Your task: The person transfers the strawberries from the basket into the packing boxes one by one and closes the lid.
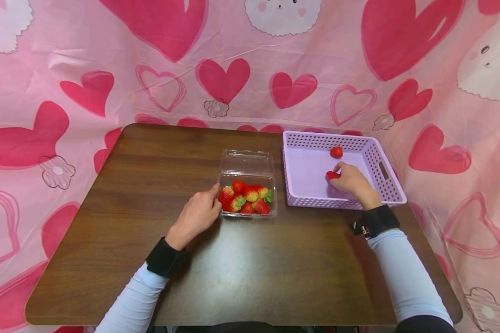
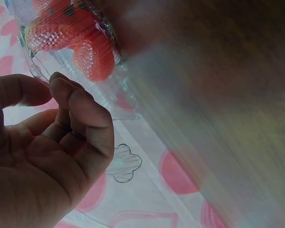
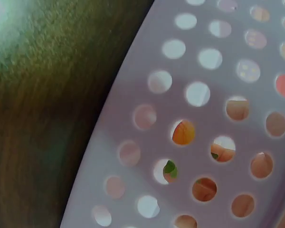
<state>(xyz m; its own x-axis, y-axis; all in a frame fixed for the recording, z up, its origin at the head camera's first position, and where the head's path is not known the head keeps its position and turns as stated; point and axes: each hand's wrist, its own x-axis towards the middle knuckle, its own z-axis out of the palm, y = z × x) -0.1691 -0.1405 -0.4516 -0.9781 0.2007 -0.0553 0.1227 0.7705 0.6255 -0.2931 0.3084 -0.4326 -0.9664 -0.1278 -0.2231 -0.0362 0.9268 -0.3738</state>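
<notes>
A clear plastic clamshell box (image 1: pixel 248 215) stands mid-table with its lid raised at the back and several strawberries (image 1: pixel 246 208) inside. My left hand (image 1: pixel 197 210) pinches the box's left edge; in the left wrist view the thumb (image 2: pixel 28 90) and fingertips meet at the rim. To the right, my right hand (image 1: pixel 352 179) reaches into a lilac basket (image 1: pixel 304 171), holding a red strawberry (image 1: pixel 331 175) low over its floor. Through the basket's perforated wall, the right wrist view shows parts of the fingers, the strawberry (image 3: pixel 184 132) and a green leaf (image 3: pixel 170 168).
Another strawberry (image 1: pixel 336 152) lies near the back wall inside the basket. The brown wooden table (image 1: pixel 166 162) has rounded corners. Pink cloth (image 1: pixel 121 55) printed with hearts hangs behind and along the sides. The basket's perforated walls stand around my right hand.
</notes>
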